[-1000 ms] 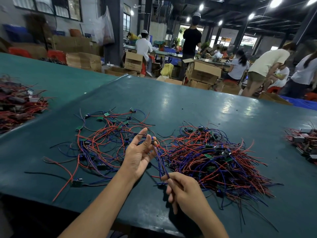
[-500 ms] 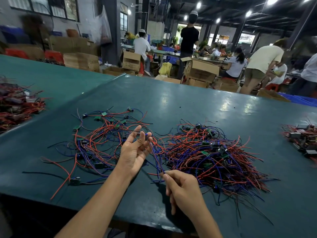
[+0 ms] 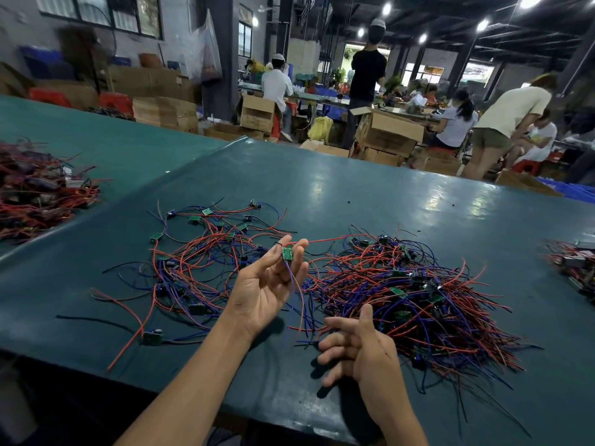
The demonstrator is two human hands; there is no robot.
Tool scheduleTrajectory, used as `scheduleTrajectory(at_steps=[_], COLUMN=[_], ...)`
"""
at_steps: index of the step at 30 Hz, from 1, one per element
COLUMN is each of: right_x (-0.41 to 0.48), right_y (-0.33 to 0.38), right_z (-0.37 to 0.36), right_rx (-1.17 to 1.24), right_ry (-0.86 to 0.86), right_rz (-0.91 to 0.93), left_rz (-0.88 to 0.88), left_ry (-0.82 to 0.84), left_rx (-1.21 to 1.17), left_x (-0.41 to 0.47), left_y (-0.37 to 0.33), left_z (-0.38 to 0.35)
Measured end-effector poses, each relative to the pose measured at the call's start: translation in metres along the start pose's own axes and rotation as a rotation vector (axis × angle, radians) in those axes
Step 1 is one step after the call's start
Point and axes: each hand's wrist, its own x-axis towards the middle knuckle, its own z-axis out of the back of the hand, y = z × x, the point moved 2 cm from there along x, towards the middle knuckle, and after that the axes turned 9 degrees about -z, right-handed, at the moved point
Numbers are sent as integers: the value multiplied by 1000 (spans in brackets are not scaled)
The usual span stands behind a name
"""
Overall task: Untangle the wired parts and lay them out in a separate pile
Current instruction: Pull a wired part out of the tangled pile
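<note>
Large workshop hall. Teal-covered tables [image 3: 370, 188] in foreground. Open cardboard boxes [image 3: 388, 133] on floor beyond. Windows [image 3: 96, 11] high in left wall. Round ceiling lights [image 3: 482, 25] lit. Dark pillar [image 3: 222, 59] left of centre.

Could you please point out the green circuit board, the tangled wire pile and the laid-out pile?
green circuit board [image 3: 286, 253]: head view, board's face.
tangled wire pile [image 3: 396, 294]: head view, dense middle.
laid-out pile [image 3: 199, 255]: head view, red wires mid-pile.

Left hand [image 3: 267, 291]: palm up, fingertips [image 3: 302, 244] pinching small green wired circuit board [image 3: 287, 253]. Right hand [image 3: 360, 352]: fingers loosely spread, relaxed.
</note>
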Motion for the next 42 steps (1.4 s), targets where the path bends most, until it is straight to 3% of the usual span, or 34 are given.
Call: scheduleTrajectory(at_steps=[11,21,30,36,42], right_x=[0,-2,23,12,-17], right_y=[0,5,4,32,104], right_z=[0,-5,-40,-41,8], right_rx=[8,-10,-674,-567,-837], right_ry=[4,-32,-248,-22,143], right_rz=[10,143,334,257,151], left_rz=[30,-46,-150,-181,-136], left_ry=[6,25,17,32,131], left_rx=[4,272,569,613,747], left_x=[0,0,-1,5,22], left_y=[3,14,19,2,-14], left_z=[-3,-2,-9,-19,-47])
